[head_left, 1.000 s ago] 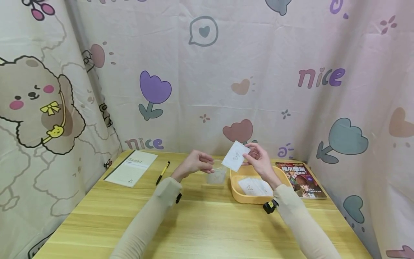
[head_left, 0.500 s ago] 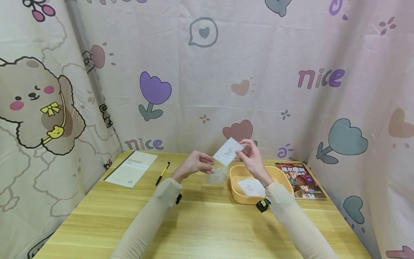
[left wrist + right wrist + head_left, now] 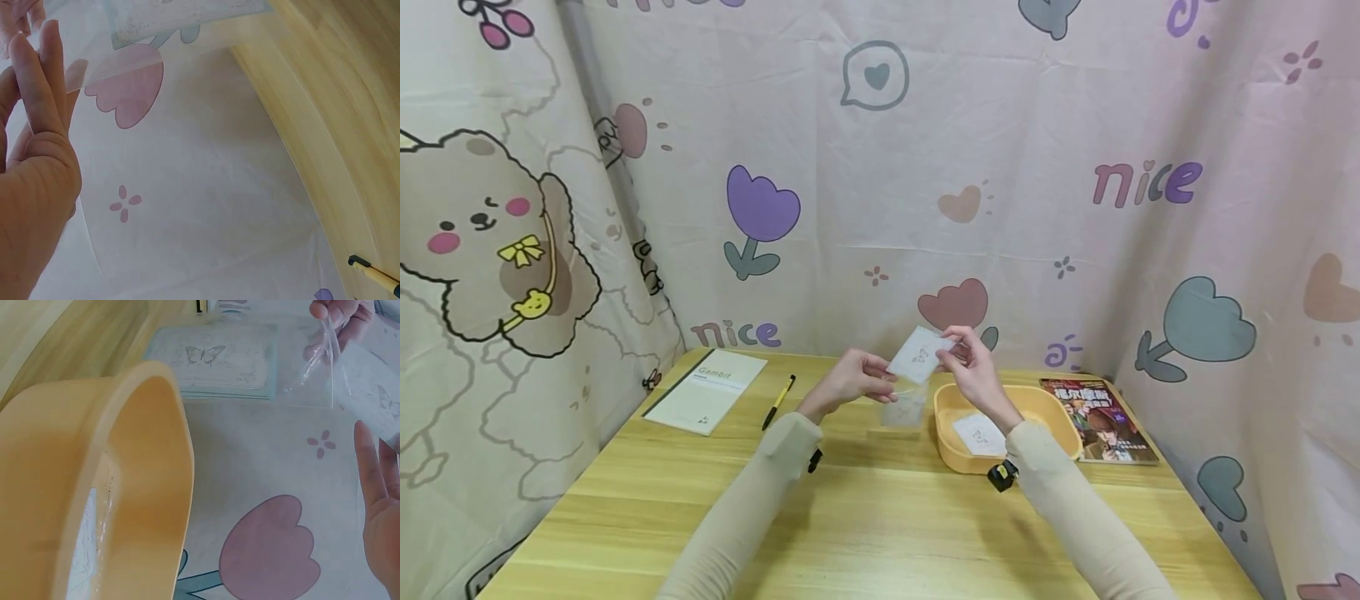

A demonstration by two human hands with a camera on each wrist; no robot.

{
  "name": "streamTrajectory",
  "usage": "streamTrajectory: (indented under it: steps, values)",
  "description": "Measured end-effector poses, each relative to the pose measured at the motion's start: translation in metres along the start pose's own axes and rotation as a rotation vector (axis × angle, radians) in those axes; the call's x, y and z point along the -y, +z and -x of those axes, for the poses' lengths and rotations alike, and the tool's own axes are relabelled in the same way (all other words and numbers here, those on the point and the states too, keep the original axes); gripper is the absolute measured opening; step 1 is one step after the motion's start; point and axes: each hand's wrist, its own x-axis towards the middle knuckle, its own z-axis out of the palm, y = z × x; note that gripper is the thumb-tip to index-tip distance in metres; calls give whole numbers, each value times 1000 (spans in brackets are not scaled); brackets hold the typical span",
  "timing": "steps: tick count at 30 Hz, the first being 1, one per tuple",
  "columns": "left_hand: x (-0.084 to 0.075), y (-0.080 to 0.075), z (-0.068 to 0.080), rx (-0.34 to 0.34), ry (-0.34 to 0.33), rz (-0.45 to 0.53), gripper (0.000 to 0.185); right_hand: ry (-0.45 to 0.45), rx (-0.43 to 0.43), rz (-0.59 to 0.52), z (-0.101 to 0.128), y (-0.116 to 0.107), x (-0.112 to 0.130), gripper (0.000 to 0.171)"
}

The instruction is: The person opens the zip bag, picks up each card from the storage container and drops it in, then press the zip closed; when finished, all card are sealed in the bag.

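My left hand (image 3: 852,382) pinches the top edge of a clear plastic bag (image 3: 904,411), which hangs upright above the table. In the right wrist view a stack of butterfly cards (image 3: 212,359) shows inside that bag, at its closed end. My right hand (image 3: 976,367) holds a white card with a butterfly drawing (image 3: 916,356) by its right side. The card is tilted, its lower left end close to the left fingertips and over the bag's mouth. Another white card (image 3: 980,435) lies in the yellow plastic basket (image 3: 949,454) below my right hand; my right forearm covers part of the basket.
On the left side of the table lie a white notebook (image 3: 706,390) and a yellow and black pen (image 3: 778,402). A colourful magazine (image 3: 1103,421) lies to the right of the basket, partly behind it. A printed curtain (image 3: 850,208) borders the table's back.
My right hand has moved left with the card, bringing it from above the basket to over the bag's mouth. The left hand and the bag have stayed in place.
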Motion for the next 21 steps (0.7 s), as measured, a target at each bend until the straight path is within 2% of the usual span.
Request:
streamTrajectory:
  steps: [4, 8, 11, 15, 21]
  values:
    - [1, 1, -1, -1, -3, 2, 36, -5, 39, 79, 2, 1, 8, 27]
    - [1, 1, -2, 1, -7, -10, 37, 7, 75, 126, 2, 0, 5, 30]
    - [0, 2, -3, 5, -4, -17, 36, 13, 98, 188, 0, 0, -4, 31]
    - [-1, 2, -3, 8, -2, -14, 33, 35, 120, 278, 0, 1, -4, 30]
    - [-2, 2, -3, 9, -9, -8, 32, 57, 148, 312, 2, 2, -7, 29]
